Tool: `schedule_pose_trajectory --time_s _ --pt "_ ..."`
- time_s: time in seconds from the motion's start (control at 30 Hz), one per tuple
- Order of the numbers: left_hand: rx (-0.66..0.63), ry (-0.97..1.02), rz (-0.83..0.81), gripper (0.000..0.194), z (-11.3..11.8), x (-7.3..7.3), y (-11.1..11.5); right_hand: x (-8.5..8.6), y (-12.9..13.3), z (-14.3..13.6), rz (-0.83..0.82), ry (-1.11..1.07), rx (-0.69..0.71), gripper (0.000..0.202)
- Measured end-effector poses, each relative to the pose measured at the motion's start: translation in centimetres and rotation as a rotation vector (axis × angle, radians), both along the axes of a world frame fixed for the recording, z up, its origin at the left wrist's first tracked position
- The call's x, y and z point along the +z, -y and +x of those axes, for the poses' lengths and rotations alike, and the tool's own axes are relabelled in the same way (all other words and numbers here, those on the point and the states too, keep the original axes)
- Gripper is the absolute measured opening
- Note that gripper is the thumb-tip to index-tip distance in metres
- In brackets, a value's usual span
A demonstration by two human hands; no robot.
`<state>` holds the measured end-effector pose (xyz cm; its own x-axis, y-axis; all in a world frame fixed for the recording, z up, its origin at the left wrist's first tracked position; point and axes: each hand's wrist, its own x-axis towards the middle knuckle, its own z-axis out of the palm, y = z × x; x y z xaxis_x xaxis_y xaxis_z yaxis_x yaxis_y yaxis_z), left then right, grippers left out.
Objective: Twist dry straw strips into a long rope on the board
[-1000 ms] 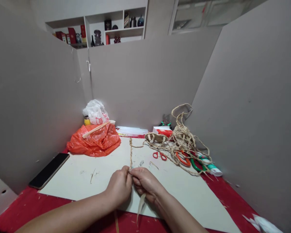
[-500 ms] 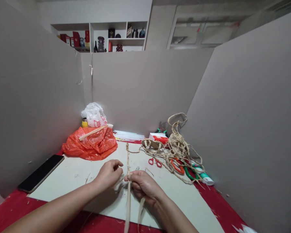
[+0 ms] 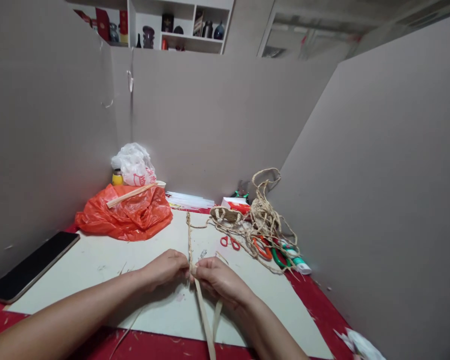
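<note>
A thin braided straw cord (image 3: 189,242) runs from the far part of the pale board (image 3: 135,320) toward me. My right hand (image 3: 221,282) pinches its near end between thumb and forefinger, where flat pale strips (image 3: 204,315) come out and hang toward the board's front edge. On the other side, my left hand (image 3: 168,270) is closed at the same spot, fingertips against the braid. Its fingertips are partly hidden, and both hands nearly meet at the cord.
A black phone (image 3: 32,265) lies at left. Behind it are an orange plastic bag (image 3: 125,220) with a straw bundle (image 3: 129,196) on top and a white bag (image 3: 135,165). A tangled rope pile (image 3: 266,215) and red-handled scissors (image 3: 230,243) lie right. Grey panels (image 3: 210,120) surround the table.
My left hand has moved right, from open beside the cord to closed against it. The right hand keeps its pinch. The whole view has shifted slightly.
</note>
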<state>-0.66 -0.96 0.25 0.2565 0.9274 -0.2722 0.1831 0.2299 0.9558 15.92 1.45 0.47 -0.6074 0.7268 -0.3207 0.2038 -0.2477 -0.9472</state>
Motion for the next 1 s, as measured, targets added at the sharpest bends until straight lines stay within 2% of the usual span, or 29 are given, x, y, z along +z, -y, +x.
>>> schedule_pose_trajectory --time_s 0.23,0.33,0.5,0.73,1.0 --pt "-0.103 0.184 -0.143 0.014 -0.6 0.2 -0.3 0.2 0.0 0.2 -0.025 -0.036 0.009 0.025" --pt "-0.134 0.231 -0.135 0.015 -0.8 0.4 -0.2 0.3 0.1 0.3 -0.069 -0.059 -0.003 0.027" --pt "-0.108 0.141 -0.042 0.015 -0.6 -0.1 -0.1 -0.2 0.0 0.3 -0.081 -0.071 0.003 0.029" --pt "-0.08 0.08 -0.067 0.02 -0.5 -0.3 -0.1 -0.6 0.0 -0.1 -0.044 -0.011 -0.024 0.024" --pt "-0.053 -0.04 -0.041 0.02 0.0 -0.2 -0.1 -0.9 -0.1 -0.1 0.118 0.123 -0.037 0.024"
